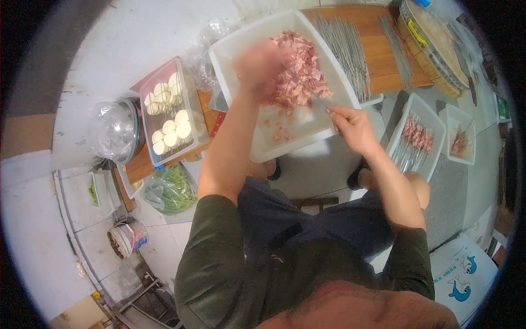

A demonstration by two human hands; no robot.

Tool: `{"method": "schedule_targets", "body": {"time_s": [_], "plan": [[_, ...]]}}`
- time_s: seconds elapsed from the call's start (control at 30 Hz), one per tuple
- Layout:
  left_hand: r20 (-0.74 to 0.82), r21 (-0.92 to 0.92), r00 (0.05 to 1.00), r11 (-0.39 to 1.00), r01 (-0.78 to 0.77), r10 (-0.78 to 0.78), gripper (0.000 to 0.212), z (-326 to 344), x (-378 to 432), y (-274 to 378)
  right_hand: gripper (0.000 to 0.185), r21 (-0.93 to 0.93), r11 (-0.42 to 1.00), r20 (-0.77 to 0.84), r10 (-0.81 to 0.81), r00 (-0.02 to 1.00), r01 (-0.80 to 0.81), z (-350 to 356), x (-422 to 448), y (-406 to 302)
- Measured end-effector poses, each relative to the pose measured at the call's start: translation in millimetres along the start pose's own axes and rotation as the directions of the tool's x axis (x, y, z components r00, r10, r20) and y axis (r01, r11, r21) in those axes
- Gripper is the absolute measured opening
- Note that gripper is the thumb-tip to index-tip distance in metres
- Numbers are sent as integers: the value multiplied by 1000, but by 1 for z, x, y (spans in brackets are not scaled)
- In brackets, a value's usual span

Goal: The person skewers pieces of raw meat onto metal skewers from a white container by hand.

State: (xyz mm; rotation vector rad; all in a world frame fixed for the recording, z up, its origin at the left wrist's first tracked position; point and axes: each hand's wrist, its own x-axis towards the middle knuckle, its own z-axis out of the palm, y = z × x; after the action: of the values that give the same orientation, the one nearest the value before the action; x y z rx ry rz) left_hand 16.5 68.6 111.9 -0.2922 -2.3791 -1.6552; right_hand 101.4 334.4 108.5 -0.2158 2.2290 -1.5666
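A thin metal skewer [305, 85] slants across a deep white plastic tub [231, 61]. My right hand [354, 128] pinches the skewer's lower end between thumb and fingers, just over the tub's right rim. Blurred by motion, my left hand [259, 66] is at the skewer's upper end, beside a heap of raw meat pieces [302, 57]. Its fingers and anything between them are too blurred to make out. A few loose meat scraps [282, 134] lie on the tub floor nearer to me.
Bare metal skewers [343, 53] lie on the wooden table [376, 41] to the right. Skewered meat [417, 135] fills part of a lower white tray [439, 123]. At left, a clear bin [179, 66] holds skewered white slices [170, 127]; bagged greens [172, 189] sit below.
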Motion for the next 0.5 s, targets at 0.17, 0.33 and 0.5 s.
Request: {"method": "schedule_targets", "body": {"time_s": [0.17, 0.33, 0.5], "plan": [[114, -806, 922, 509, 304, -371, 29, 19, -3, 22, 22, 72, 995, -59, -68, 996, 72, 9, 9, 1], [75, -884, 911, 395, 249, -406, 21, 13, -5, 28, 22, 32, 994, -70, -99, 993, 102, 9, 10, 5], [85, -898, 953, 392, 200, -292, 10, 5, -1, 14, 22, 38, 995, -69, -87, 994, 90, 8, 8, 3]]}}
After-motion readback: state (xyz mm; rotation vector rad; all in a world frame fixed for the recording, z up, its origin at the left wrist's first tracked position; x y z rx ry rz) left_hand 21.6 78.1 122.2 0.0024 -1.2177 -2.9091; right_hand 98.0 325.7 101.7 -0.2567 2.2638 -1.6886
